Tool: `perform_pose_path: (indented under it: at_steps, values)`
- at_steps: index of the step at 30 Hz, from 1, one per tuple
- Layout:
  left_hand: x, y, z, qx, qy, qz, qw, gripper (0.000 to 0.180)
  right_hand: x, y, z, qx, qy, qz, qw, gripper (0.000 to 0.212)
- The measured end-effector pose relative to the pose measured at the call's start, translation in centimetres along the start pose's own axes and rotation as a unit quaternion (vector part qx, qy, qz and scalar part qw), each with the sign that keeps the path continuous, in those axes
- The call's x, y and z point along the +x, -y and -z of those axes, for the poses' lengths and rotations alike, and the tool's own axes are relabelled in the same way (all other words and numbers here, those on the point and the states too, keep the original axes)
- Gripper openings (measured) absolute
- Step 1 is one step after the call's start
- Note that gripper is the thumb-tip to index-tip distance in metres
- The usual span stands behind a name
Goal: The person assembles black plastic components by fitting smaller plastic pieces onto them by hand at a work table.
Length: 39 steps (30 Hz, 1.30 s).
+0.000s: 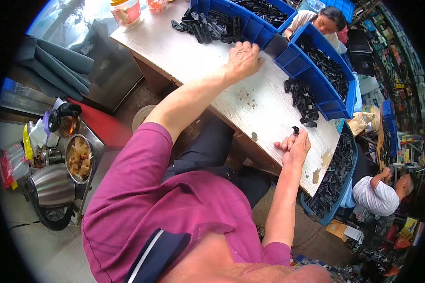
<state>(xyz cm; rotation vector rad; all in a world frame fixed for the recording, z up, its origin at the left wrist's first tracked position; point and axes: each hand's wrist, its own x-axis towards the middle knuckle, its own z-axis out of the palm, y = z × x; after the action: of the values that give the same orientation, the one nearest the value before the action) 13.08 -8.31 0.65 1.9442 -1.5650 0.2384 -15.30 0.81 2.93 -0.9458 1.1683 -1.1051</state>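
One small black piece (295,130) is pinched in my right hand (295,147), over the tabletop (269,108) near its near right corner. My left hand (244,60) is curled low over the tabletop, toward its far edge; from here I cannot tell whether it grips anything, nor how the piece's long axis runs. Just beside my left hand, on its left, lies a heap of black clips (208,26) pointing every way, and that hand is the nearer. A second heap (303,104) lies from my right hand toward the far edge, against a blue bin (301,78). Past the tabletop's right edge, a blue tub (327,220) holds more.
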Motion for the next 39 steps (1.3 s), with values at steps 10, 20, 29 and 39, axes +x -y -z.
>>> perform_pose_path:
  at_steps: [10,20,29,39]
  values:
    - [-1.4,0.8,0.4,-0.012,-0.028,-0.052,0.998,0.018,-0.3,0.5,-0.6,-0.011,-0.054,-0.005,0.998,0.04]
    - [-0.6,2.0,0.1,0.04,-0.003,-0.03,0.999,0.024,-0.7,0.6,-0.7,0.005,-0.074,-0.006,0.997,0.034]
    - [-7.7,-4.8,2.8,-0.375,0.047,0.029,0.926,0.029,-1.0,0.6,-1.5,0.042,-0.119,0.018,0.992,0.029]
    - [-12.8,-13.0,2.6,-0.582,0.165,0.051,0.795,0.028,-1.1,0.0,-1.4,0.003,-0.152,0.054,0.987,0.028]
